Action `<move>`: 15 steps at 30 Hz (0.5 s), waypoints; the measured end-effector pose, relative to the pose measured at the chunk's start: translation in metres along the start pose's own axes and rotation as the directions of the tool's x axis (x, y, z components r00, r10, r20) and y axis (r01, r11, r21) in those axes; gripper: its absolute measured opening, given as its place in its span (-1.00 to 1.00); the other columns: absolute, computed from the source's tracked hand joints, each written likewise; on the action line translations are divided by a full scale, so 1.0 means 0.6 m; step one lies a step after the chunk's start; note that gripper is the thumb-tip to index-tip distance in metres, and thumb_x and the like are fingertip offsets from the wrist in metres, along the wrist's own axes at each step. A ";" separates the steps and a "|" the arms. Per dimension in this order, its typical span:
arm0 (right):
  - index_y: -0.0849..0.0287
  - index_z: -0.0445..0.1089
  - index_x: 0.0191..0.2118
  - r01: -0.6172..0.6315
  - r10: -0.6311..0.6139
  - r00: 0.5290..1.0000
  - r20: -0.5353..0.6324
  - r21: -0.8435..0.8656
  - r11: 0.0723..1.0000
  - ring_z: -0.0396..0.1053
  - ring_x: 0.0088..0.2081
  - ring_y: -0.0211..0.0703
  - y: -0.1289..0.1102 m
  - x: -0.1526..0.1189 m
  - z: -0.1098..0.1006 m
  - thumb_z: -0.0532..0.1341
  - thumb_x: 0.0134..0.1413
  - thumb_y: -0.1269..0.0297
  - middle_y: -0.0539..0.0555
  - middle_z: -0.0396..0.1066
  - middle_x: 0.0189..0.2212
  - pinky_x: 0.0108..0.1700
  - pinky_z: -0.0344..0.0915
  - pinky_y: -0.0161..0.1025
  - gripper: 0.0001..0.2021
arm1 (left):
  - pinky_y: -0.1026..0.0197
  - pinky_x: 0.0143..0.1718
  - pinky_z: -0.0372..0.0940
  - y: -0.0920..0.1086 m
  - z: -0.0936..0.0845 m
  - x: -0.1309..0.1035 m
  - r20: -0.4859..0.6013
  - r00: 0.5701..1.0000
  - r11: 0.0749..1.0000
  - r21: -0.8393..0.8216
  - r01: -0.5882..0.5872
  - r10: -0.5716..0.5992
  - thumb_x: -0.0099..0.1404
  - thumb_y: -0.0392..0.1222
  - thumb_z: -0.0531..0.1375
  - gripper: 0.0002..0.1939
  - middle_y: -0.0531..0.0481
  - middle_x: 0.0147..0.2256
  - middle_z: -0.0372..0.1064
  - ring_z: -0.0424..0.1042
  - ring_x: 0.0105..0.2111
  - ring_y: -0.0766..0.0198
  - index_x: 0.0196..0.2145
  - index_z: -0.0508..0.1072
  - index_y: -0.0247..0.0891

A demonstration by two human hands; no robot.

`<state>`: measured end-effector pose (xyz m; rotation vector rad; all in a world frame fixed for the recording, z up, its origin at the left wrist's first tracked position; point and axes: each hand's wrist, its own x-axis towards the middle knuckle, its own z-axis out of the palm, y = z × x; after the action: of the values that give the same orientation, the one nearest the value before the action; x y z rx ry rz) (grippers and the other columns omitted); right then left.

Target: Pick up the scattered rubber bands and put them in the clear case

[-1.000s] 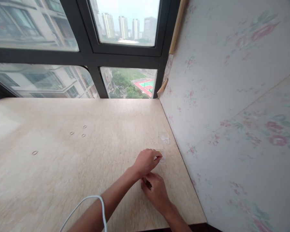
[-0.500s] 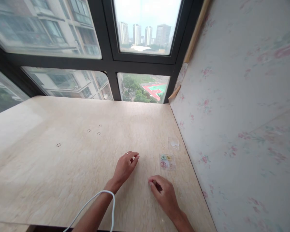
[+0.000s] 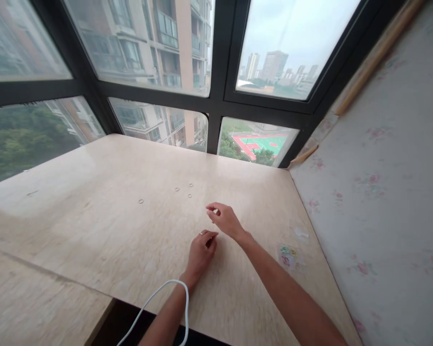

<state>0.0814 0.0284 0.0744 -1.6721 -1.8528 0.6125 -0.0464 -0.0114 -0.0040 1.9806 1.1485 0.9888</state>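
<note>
My right hand reaches forward over the beige marble-patterned tabletop, thumb and forefinger pinched together. I cannot see anything between them. It hovers a short way in front of several small thin rings lying on the table. My left hand, with a ring on one finger, rests on the table just behind the right hand, its fingers loosely curled and holding nothing. A white cable loops around my left forearm.
A small clear bag of coloured rings lies near the right wall, with another clear bag beyond it. Floral wallpaper bounds the right side. Dark-framed windows stand behind the table. The table's front edge drops off at the lower left.
My right hand has moved from near the bag forward and left toward the loose rings. My left hand let go at the bag and pulled back. The view has swung left.
</note>
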 end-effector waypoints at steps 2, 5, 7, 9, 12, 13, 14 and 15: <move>0.13 0.45 -0.11 0.012 -0.006 0.996 0.086 -0.069 0.998 0.45 -0.16 -0.20 -0.016 0.077 0.023 0.17 0.18 0.35 0.02 0.50 -0.17 -0.08 0.33 -0.28 -0.82 | 0.17 -0.23 0.32 0.000 0.001 0.002 -0.029 0.999 1.000 -0.019 0.017 -0.017 0.23 -0.40 0.06 -0.75 -0.07 -0.30 0.49 0.45 -0.30 0.22 -0.24 0.51 -0.27; 0.18 0.43 -0.10 -0.031 0.071 0.979 0.193 -0.202 0.979 0.41 -0.10 -0.11 -0.031 0.168 0.056 0.21 0.20 0.28 0.08 0.45 -0.12 -0.05 0.36 -0.11 -0.82 | 0.19 -0.26 0.30 0.001 0.002 0.000 -0.047 0.998 0.998 -0.058 0.026 -0.029 0.24 -0.40 0.07 -0.76 -0.07 -0.33 0.48 0.44 -0.32 0.23 -0.26 0.52 -0.28; 0.20 0.36 -0.01 -0.080 0.150 0.963 0.225 -0.293 0.953 0.41 -0.10 -0.10 -0.032 0.207 0.073 0.20 0.23 0.21 0.12 0.39 -0.04 -0.08 0.38 -0.04 -0.73 | 0.20 -0.28 0.29 0.000 0.003 -0.002 -0.049 0.998 0.997 -0.074 0.033 -0.036 0.23 -0.40 0.08 -0.77 -0.06 -0.34 0.47 0.44 -0.33 0.24 -0.27 0.52 -0.29; 0.19 0.32 0.04 -0.115 0.212 0.949 0.234 -0.370 0.922 0.40 -0.09 -0.09 -0.028 0.230 0.087 0.18 0.25 0.20 0.13 0.35 0.00 -0.09 0.39 -0.03 -0.70 | 0.20 -0.28 0.29 -0.001 0.004 -0.003 -0.049 0.998 0.996 -0.082 0.040 -0.044 0.22 -0.41 0.08 -0.77 -0.06 -0.35 0.47 0.43 -0.35 0.24 -0.27 0.52 -0.29; 0.19 0.32 0.05 -0.122 0.251 0.938 0.239 -0.451 0.884 0.40 -0.08 -0.08 -0.019 0.245 0.099 0.18 0.25 0.20 0.13 0.35 0.00 -0.08 0.39 -0.03 -0.69 | 0.20 -0.28 0.29 -0.002 0.005 -0.003 -0.053 0.997 0.994 -0.093 0.053 -0.058 0.21 -0.42 0.09 -0.77 -0.06 -0.35 0.46 0.42 -0.35 0.24 -0.27 0.52 -0.30; 0.19 0.32 0.05 -0.115 0.253 0.937 0.242 -0.471 0.875 0.40 -0.08 -0.08 -0.017 0.247 0.102 0.18 0.25 0.20 0.13 0.35 0.00 -0.08 0.39 -0.03 -0.69 | 0.19 -0.28 0.29 -0.002 0.005 -0.003 -0.053 0.997 0.994 -0.094 0.058 -0.063 0.20 -0.42 0.09 -0.77 -0.06 -0.35 0.46 0.42 -0.36 0.24 -0.27 0.52 -0.30; 0.19 0.32 0.05 -0.106 0.252 0.936 0.244 -0.488 0.866 0.39 -0.08 -0.08 -0.016 0.247 0.104 0.18 0.25 0.20 0.13 0.35 0.01 -0.08 0.39 -0.03 -0.69 | 0.19 -0.28 0.29 -0.002 0.005 -0.002 -0.052 0.996 0.994 -0.093 0.063 -0.068 0.20 -0.42 0.09 -0.77 -0.06 -0.36 0.46 0.42 -0.36 0.24 -0.27 0.52 -0.30; 0.19 0.32 0.05 -0.096 0.249 0.936 0.247 -0.502 0.860 0.39 -0.08 -0.08 -0.015 0.248 0.105 0.18 0.25 0.20 0.14 0.35 0.01 -0.08 0.38 -0.03 -0.69 | 0.19 -0.28 0.28 -0.002 0.005 -0.002 -0.051 0.996 0.994 -0.089 0.068 -0.072 0.20 -0.42 0.09 -0.77 -0.06 -0.36 0.46 0.42 -0.36 0.24 -0.27 0.52 -0.29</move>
<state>0.0228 0.1771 0.0495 -2.1935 -2.2256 0.5290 -0.0447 -0.0125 -0.0068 1.8427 1.1756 1.0436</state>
